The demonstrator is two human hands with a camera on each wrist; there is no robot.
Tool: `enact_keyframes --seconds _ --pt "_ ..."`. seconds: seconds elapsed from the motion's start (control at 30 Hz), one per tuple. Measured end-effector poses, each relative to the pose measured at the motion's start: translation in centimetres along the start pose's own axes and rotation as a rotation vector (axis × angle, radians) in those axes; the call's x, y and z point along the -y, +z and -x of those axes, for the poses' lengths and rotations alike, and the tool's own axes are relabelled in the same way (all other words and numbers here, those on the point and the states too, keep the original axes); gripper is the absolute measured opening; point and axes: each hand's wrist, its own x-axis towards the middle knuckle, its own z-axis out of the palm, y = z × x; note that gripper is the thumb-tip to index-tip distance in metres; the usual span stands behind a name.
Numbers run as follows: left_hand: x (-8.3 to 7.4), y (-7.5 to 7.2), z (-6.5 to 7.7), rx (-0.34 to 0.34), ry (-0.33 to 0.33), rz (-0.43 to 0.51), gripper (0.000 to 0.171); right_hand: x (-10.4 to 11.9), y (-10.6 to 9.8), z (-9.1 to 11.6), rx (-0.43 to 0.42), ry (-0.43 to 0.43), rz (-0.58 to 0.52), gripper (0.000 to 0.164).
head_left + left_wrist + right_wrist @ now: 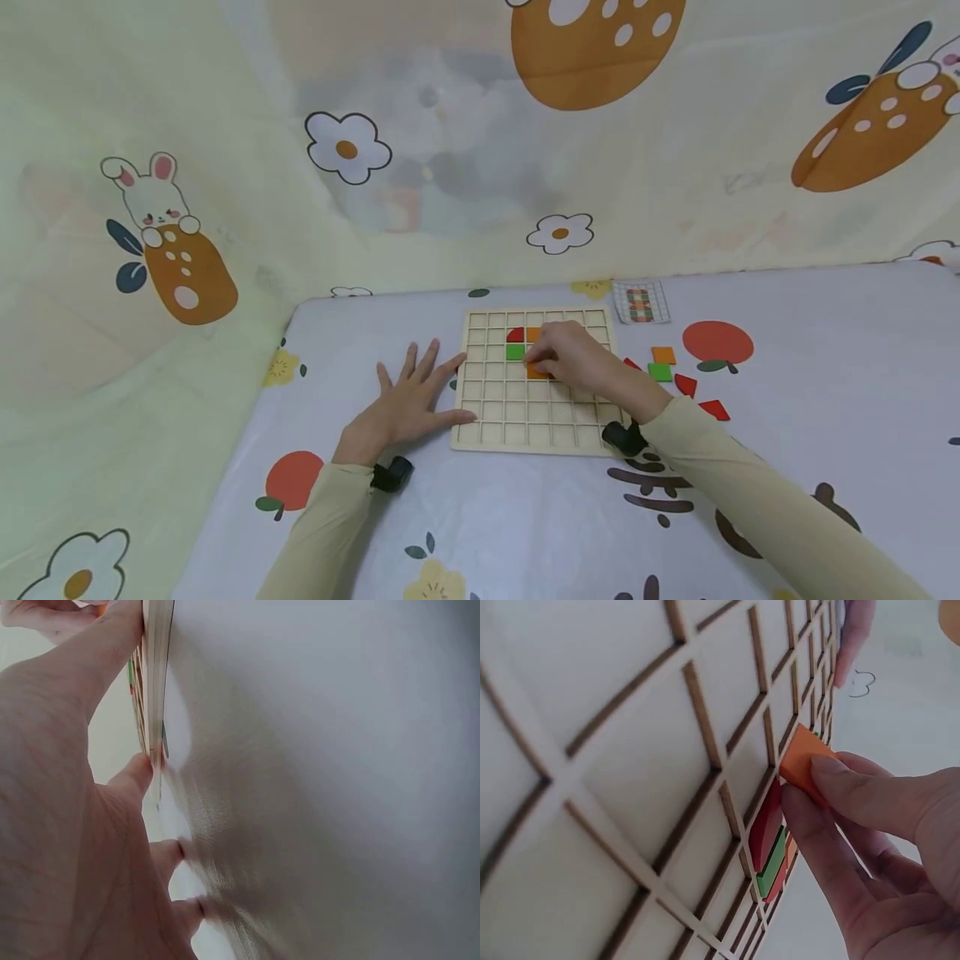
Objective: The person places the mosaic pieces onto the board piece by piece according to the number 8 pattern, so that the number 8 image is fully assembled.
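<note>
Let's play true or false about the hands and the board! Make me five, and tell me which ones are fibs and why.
1. The right hand is pinching an orange piece. True.
2. The left hand is balled up in a fist. False: its fingers are spread out.
3. A loose green square lies to the right of the board. True.
4. Coloured pieces fill the whole board. False: most of it is bare.
5. The little picture card lies on top of the board. False: it lies just off the board, by the far right corner.
</note>
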Motion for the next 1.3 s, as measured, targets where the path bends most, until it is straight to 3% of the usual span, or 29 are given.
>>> enact_keyframes --seconds 0.33,0.57,0.9,1.1,1.3 --pt "-0.1 -0.1 -0.1 0.009 -0.002 0.007 0.095 0.7 0.4 -0.2 0.022 0.034 0.075 0.015" --pt "0.0 -0.1 -0.2 0.007 0.001 0.009 0.095 0.8 0.5 -0.2 0.027 0.061 0.071 0.017" --pt "-0.1 0.0 -0.3 0.015 -0.01 0.006 0.095 0.8 0.7 -0.1 -0.009 0.006 0.076 0.017" --pt "0.0 -0.1 -0.2 0.015 -0.011 0.003 0.095 1.2 0.9 0.0 -0.004 0.047 0.123 0.023" --pt "0.0 0.0 -0.2 0.018 -0.009 0.011 0.095 1.0 1.0 0.2 -0.012 0.068 0.094 0.022"
